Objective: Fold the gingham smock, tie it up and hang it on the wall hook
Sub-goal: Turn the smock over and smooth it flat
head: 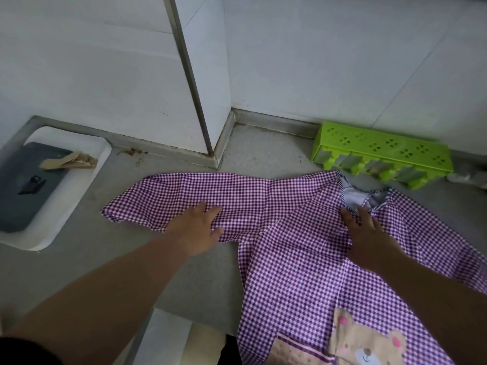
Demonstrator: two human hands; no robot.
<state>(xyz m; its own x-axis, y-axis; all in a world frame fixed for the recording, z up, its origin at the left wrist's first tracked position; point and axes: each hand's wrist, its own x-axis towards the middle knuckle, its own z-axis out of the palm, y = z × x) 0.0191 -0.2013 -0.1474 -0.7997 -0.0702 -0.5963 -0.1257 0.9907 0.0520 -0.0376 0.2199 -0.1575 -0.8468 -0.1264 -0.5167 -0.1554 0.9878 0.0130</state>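
Flat left hand (196,227) pressing the smock (290,259) sleeve, flat right hand (365,233) just below the collar, gripping nothing, likely smoothing cloth for folding

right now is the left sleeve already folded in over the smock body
No, the left sleeve lies spread out sideways on the counter, with the left hand flat on it.

Green perforated rack (382,156) by the wall — white tray (87,164) far left.
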